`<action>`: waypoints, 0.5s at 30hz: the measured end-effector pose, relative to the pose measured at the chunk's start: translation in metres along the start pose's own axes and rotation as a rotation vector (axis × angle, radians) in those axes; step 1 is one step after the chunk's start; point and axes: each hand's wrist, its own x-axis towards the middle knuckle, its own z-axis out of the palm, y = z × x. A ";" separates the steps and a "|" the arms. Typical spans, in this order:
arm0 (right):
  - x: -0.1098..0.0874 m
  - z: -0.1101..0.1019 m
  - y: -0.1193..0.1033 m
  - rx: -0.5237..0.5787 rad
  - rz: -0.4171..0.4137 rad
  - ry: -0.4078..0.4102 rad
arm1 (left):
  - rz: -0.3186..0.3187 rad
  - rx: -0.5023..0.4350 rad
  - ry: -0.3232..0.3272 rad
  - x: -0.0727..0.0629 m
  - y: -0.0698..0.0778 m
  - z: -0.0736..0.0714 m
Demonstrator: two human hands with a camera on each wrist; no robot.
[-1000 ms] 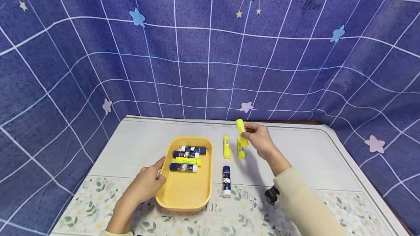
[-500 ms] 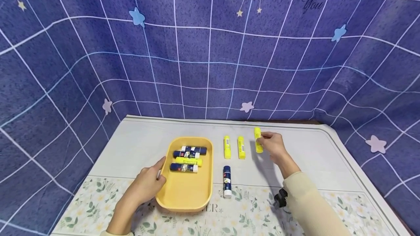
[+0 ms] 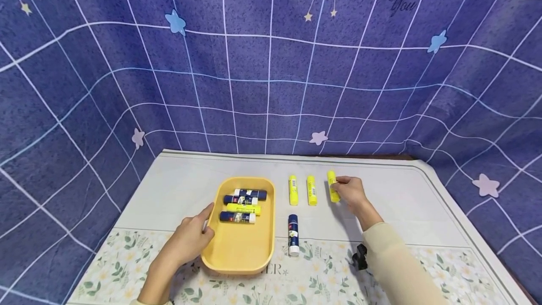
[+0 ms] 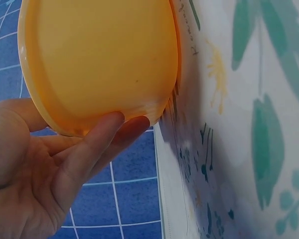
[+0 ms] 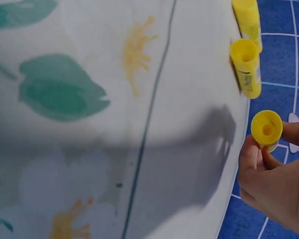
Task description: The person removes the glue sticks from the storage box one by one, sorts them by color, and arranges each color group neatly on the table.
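My left hand grips the left rim of a yellow-orange tray. In the left wrist view its thumb and fingers lie on both sides of the tray wall. Inside the tray are a yellow glue stick and several dark blue ones. At the right, my right hand pinches another yellow glue stick, which the right wrist view shows end-on. Two yellow glue sticks, one nearer the tray and one nearer my right hand, lie roughly parallel to it.
A blue glue stick with a white end lies right of the tray. The white table cover has a floral band along the front. Behind hangs a blue gridded curtain. A black object sits by my right sleeve.
My right hand has carried the yellow glue stick rightward from above the second yellow one, then lowered it beside the row. My left hand and the tray stay put.
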 end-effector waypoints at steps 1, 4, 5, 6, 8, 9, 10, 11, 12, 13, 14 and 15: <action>0.001 0.002 0.001 -0.002 -0.005 0.005 | 0.000 0.000 0.002 0.000 0.000 0.000; 0.002 0.006 0.004 -0.032 -0.010 0.016 | 0.003 0.000 0.004 0.000 0.000 0.000; 0.002 0.006 0.004 -0.057 -0.005 0.021 | 0.002 0.000 0.004 0.000 -0.001 0.000; 0.003 0.007 0.005 -0.083 -0.003 0.026 | 0.002 0.000 0.004 0.000 -0.001 0.000; 0.004 0.008 0.006 -0.141 0.005 0.033 | 0.001 0.000 0.004 0.001 0.000 0.000; 0.005 0.008 0.007 -0.170 0.010 0.037 | 0.001 0.001 0.004 0.001 0.000 0.001; 0.006 0.008 0.008 -0.193 0.014 0.039 | 0.000 0.001 0.003 0.001 0.000 0.001; 0.006 0.009 0.008 -0.212 0.020 0.040 | -0.001 0.001 0.002 0.001 0.000 0.001; 0.007 0.009 0.008 -0.228 0.022 0.041 | -0.001 0.000 0.002 0.001 0.000 0.000; 0.007 0.009 0.008 -0.239 0.026 0.043 | -0.003 -0.001 0.001 0.001 0.000 0.000; 0.007 0.010 0.008 -0.248 0.026 0.046 | -0.003 -0.001 0.001 0.001 0.000 0.000; 0.006 0.010 0.007 -0.258 0.025 0.051 | -0.004 -0.002 0.000 0.000 0.000 0.000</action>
